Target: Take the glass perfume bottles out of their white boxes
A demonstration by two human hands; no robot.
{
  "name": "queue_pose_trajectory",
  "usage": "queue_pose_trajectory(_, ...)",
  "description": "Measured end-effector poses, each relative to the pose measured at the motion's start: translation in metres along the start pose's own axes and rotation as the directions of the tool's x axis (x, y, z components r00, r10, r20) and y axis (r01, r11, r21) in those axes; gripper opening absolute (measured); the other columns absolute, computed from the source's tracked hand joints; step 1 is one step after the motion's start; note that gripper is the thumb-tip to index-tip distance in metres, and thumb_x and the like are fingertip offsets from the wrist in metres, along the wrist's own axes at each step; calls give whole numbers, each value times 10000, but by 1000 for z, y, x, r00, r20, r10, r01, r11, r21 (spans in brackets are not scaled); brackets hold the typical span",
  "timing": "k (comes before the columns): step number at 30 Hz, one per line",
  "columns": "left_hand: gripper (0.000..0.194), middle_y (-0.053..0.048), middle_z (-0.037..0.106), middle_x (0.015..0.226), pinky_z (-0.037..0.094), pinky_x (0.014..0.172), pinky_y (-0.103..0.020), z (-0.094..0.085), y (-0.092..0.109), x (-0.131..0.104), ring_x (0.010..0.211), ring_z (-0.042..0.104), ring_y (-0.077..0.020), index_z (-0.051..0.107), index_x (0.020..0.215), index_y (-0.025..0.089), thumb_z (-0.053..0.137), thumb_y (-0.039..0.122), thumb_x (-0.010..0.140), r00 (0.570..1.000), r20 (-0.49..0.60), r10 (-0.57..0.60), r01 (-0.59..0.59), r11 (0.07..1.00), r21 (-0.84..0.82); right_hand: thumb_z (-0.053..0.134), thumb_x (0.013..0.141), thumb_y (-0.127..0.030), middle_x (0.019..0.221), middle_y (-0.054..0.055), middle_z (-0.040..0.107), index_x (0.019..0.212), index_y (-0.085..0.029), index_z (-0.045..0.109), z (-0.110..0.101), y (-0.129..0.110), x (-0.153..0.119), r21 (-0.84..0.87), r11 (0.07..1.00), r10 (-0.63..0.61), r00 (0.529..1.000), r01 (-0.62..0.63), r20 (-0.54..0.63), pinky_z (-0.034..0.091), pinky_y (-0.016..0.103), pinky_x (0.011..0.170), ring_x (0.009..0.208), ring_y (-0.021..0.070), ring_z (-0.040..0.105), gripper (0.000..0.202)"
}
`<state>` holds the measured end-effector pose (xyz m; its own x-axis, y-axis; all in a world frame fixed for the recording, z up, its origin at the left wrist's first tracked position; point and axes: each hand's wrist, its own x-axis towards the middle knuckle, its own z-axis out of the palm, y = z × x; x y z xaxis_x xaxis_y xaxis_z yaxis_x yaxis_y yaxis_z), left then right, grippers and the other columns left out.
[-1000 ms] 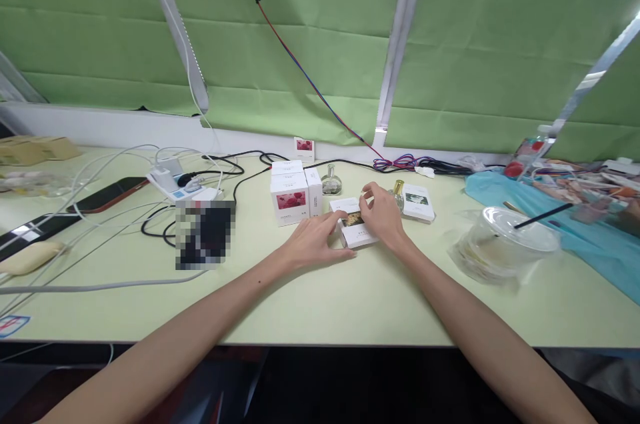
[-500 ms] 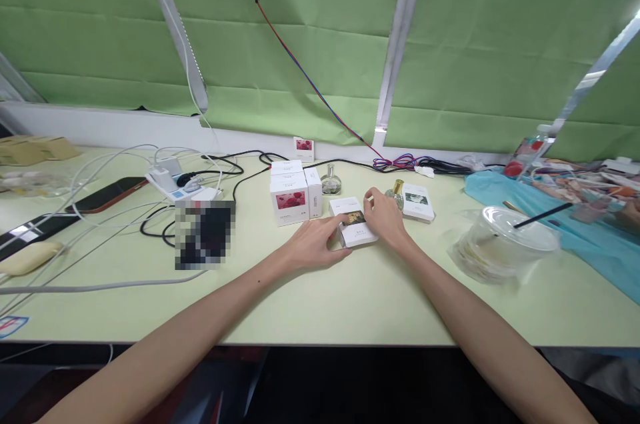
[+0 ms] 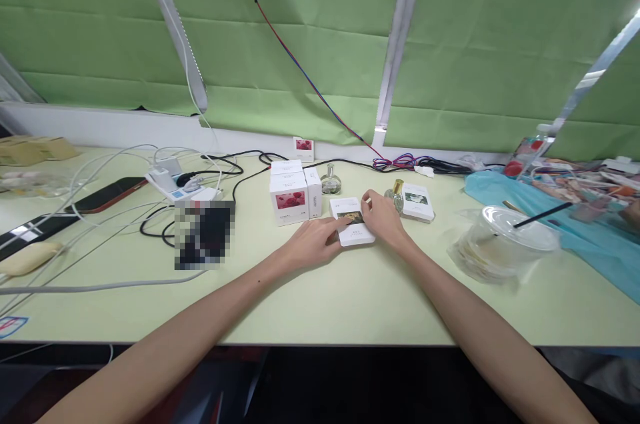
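A small white box (image 3: 356, 233) with a picture of yellow flowers lies flat on the table between my hands. My left hand (image 3: 315, 241) grips its left side, a finger reaching over the picture. Curled fingers of my right hand (image 3: 383, 214) press against the box's right side; their tips are partly hidden. Just behind the right hand stands a glass perfume bottle with a gold cap (image 3: 397, 188), beside another white box (image 3: 418, 201) with a white-flower picture. A second perfume bottle (image 3: 331, 183) stands farther back, right of stacked white boxes (image 3: 290, 211) with pink-flower pictures.
To the right are a lidded plastic cup (image 3: 515, 231) with a black straw and a blue plastic sheet (image 3: 590, 237). Cables and a power strip (image 3: 185, 191) spread over the left side, near a dark phone (image 3: 110, 194). One pink-flower box (image 3: 303, 149) stands against the wall.
The white box between my hands has shifted slightly left and now looks flatter against the table. My left thumb has drawn in along its near edge; my right hand has moved slightly left.
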<state>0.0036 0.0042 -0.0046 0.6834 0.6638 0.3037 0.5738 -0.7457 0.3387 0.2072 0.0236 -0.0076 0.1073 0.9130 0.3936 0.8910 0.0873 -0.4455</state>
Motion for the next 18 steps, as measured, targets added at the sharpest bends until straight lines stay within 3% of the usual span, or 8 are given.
queue_pose_trajectory(8,468,-44,705,884,390,611,-262,2,-7,3,711,602,-172,626,1354,257,504,209,904,996,-91,23,-24,1000,-17,455,939,-234,829,93,743,888,-209,637,2,3,5,51,999,12,1000,-10,-29,452,375,790,847,281,677,191)
queue_pose_trajectory(14,421,-53,730,983,425,642,-259,3,-6,4,689,579,-143,679,1283,234,472,188,920,969,-245,-27,-7,990,-138,401,992,-411,677,41,703,719,-220,580,-7,-2,7,313,950,72,982,-14,-175,461,327,780,680,214,670,378)
queue_pose_trajectory(18,292,-19,685,779,401,593,-247,0,-2,7,638,526,-132,742,1053,188,484,268,940,936,-336,-101,4,961,-278,355,1004,-485,701,31,692,762,-212,594,-14,-9,3,457,890,139,943,16,-303,474,297,714,622,184,654,436)
